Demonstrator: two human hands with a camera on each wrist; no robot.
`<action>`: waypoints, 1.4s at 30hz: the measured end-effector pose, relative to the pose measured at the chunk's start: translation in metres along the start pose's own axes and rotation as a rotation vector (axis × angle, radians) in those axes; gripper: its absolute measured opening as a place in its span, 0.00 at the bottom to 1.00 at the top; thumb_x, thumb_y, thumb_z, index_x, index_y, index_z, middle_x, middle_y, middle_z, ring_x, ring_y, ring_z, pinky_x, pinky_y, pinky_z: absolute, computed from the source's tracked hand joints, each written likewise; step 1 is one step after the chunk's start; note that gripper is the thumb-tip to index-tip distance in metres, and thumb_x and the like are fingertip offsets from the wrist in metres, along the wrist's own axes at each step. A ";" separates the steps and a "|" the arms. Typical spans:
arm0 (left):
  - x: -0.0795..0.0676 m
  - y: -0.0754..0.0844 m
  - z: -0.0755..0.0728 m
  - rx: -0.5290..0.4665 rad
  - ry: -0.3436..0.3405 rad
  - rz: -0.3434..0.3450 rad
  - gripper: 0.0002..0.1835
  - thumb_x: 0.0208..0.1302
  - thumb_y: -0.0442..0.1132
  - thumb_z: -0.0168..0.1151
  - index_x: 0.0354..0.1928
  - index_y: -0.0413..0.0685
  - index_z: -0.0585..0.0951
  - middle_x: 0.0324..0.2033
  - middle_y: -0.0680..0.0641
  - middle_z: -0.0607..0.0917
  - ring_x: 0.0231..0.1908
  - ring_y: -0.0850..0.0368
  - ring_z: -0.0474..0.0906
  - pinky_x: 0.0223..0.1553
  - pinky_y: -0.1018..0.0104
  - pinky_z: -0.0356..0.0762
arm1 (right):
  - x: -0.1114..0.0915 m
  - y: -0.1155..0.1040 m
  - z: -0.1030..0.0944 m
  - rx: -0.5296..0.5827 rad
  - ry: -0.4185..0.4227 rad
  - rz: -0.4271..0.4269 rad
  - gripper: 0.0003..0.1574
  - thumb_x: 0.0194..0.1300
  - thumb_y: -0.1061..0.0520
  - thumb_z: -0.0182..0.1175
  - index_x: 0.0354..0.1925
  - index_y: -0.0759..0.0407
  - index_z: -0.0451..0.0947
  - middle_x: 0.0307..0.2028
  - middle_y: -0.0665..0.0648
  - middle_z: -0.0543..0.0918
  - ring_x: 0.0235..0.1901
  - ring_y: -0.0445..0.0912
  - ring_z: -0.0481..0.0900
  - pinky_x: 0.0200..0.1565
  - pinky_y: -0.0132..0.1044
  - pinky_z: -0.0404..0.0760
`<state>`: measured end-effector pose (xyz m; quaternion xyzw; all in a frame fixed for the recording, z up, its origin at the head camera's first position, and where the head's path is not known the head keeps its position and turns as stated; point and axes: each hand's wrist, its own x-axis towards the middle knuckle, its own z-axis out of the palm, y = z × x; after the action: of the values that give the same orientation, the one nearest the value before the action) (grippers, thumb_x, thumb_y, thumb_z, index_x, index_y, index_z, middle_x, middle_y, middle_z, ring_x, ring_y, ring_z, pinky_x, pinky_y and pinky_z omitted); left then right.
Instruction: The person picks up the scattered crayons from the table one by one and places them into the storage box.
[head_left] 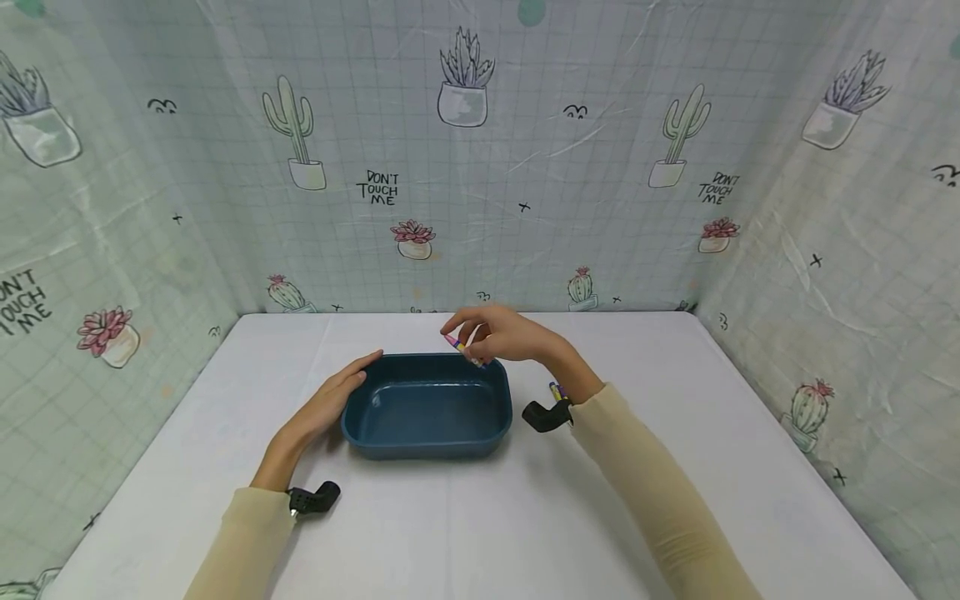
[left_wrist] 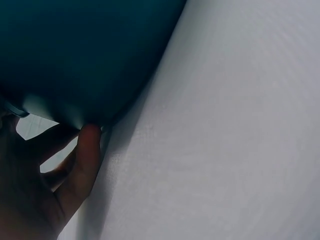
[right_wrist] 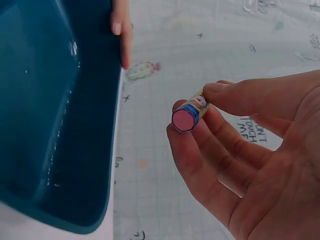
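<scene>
A dark teal rectangular tray (head_left: 427, 450) stands on the white table, its inside bare. My left hand (head_left: 330, 404) rests along the tray's left side, fingers nearly straight at the far left corner. In the left wrist view, the thumb (left_wrist: 85, 155) touches the tray's outer wall. Over the far right corner of the tray, my right hand (head_left: 502, 333) pinches a pink crayon (head_left: 453, 342) between thumb and fingers. The right wrist view shows the crayon's flat pink end (right_wrist: 183, 120) and printed paper wrapper, held beside the tray wall.
More crayons (head_left: 555, 390), yellow and purple-blue, lie on the table right of the tray, partly hidden by the right wrist. Each wrist wears a black camera mount (head_left: 546, 416). A cactus-printed cloth (head_left: 480, 167) stands around the back and sides of the table (head_left: 420, 533).
</scene>
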<state>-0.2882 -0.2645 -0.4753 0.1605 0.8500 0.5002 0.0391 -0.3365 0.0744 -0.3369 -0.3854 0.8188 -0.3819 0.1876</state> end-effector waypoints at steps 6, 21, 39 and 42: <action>-0.002 0.003 0.002 0.003 0.021 -0.025 0.27 0.86 0.43 0.35 0.81 0.52 0.60 0.81 0.42 0.57 0.82 0.37 0.46 0.79 0.30 0.42 | 0.019 -0.004 0.010 0.013 -0.078 0.006 0.25 0.72 0.65 0.60 0.65 0.56 0.78 0.49 0.61 0.86 0.38 0.58 0.87 0.41 0.48 0.90; -0.003 0.004 0.002 0.020 0.037 -0.049 0.27 0.85 0.44 0.35 0.81 0.59 0.60 0.81 0.44 0.58 0.82 0.37 0.46 0.78 0.28 0.43 | 0.075 0.004 0.053 0.049 -0.356 0.040 0.28 0.70 0.70 0.57 0.67 0.65 0.75 0.50 0.76 0.83 0.32 0.47 0.80 0.39 0.56 0.84; -0.004 0.004 0.000 0.011 0.040 -0.027 0.26 0.85 0.43 0.35 0.81 0.60 0.61 0.81 0.44 0.59 0.82 0.37 0.47 0.78 0.29 0.44 | 0.109 0.030 0.088 0.062 -0.534 0.281 0.25 0.69 0.68 0.61 0.59 0.49 0.82 0.42 0.53 0.90 0.40 0.45 0.85 0.43 0.40 0.89; -0.003 0.004 0.000 0.012 0.037 -0.019 0.27 0.85 0.43 0.34 0.81 0.60 0.60 0.81 0.44 0.58 0.82 0.37 0.47 0.78 0.30 0.44 | 0.112 0.027 0.090 0.054 -0.550 0.314 0.24 0.68 0.68 0.61 0.58 0.48 0.83 0.43 0.53 0.90 0.41 0.45 0.85 0.44 0.41 0.89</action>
<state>-0.2848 -0.2638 -0.4718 0.1435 0.8551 0.4975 0.0270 -0.3661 -0.0447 -0.4164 -0.3378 0.7763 -0.2513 0.4691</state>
